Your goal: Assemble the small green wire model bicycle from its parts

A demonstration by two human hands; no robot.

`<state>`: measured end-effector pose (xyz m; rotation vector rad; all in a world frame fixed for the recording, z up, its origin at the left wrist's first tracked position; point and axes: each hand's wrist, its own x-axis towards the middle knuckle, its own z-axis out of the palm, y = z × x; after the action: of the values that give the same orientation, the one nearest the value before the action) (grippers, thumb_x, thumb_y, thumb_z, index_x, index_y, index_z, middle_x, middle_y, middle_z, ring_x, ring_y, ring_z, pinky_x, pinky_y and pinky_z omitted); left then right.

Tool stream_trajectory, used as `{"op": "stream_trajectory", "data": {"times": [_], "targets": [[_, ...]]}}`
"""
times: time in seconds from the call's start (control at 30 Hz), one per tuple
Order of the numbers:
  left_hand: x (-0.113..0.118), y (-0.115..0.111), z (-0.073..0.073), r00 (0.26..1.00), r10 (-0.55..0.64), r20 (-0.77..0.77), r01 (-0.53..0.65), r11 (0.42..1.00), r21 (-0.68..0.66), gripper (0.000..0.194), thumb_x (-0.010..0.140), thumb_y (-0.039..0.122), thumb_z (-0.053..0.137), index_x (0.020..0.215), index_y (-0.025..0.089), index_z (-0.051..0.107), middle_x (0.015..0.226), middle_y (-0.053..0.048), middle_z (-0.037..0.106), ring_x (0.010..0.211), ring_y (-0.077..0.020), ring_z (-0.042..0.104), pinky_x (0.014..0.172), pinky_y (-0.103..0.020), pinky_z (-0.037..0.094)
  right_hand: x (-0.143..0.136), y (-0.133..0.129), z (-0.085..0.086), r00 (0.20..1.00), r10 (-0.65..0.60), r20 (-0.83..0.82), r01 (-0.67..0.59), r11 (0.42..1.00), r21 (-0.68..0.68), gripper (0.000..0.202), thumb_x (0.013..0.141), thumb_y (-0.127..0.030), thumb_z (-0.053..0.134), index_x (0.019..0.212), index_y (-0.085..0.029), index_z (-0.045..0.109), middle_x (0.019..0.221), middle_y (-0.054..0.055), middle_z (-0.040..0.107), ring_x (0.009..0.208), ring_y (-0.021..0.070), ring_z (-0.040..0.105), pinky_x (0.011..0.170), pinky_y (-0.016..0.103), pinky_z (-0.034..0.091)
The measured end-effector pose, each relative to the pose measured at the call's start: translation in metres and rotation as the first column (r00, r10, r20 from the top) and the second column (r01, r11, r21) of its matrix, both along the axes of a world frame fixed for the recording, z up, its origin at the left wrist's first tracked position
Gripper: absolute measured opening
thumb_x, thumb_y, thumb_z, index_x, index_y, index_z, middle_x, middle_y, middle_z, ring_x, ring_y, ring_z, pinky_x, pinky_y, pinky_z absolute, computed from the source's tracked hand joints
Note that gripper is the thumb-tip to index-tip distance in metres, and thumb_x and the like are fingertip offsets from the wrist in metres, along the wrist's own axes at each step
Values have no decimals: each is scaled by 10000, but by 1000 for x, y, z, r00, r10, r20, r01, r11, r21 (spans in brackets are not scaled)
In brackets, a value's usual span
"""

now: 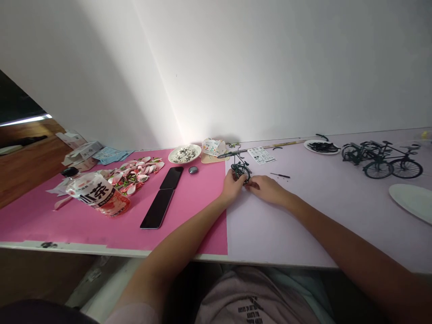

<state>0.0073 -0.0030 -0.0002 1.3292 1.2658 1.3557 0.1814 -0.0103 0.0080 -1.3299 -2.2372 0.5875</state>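
Observation:
A small dark green model bicycle (pixel 240 167) is held up off the table between my hands, tilted so that one wheel points toward me. My left hand (pixel 232 185) grips it from the left, its fingers closed around the lower wheel. From the right, my right hand (pixel 265 186) has its fingers pinched together at the underside of that wheel; any small part between them is too small to make out. A thin dark screwdriver (pixel 280 175) lies to the right of my hands, with tiny bits beside it. Behind the bicycle is a printed sheet (pixel 261 155).
Finished model bicycles (pixel 393 164) stand at the right, near a white plate (pixel 410 200). Another plate (pixel 308 145) holds black parts. Leftward are a bowl (pixel 199 155) of small pieces, phones (pixel 157 208), a drink bottle (pixel 99 195) and a pile of pink-and-green pieces (pixel 137 174).

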Motion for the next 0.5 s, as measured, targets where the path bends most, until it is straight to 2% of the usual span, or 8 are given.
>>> {"op": "stream_trajectory", "data": {"times": [0.27,0.5], "targets": [[0,-2,2,998,-12,-55,13,1000,27,212,822,243,734,890,195,540,803,-15,646,740,-161,583,700,-282,436,-3,-6,9,999,-19,33,20,999,-40,217,942,-373,589,785,-229,624,805,40,719,708,200,641,644,294,405],[0,-5,5,998,-21,-57,23,1000,22,243,803,247,760,880,201,534,769,4,621,717,-155,551,700,-280,415,-3,-6,9,1000,-15,26,16,1000,-22,197,928,-355,610,778,-228,628,797,43,719,689,196,632,624,290,392]]}}
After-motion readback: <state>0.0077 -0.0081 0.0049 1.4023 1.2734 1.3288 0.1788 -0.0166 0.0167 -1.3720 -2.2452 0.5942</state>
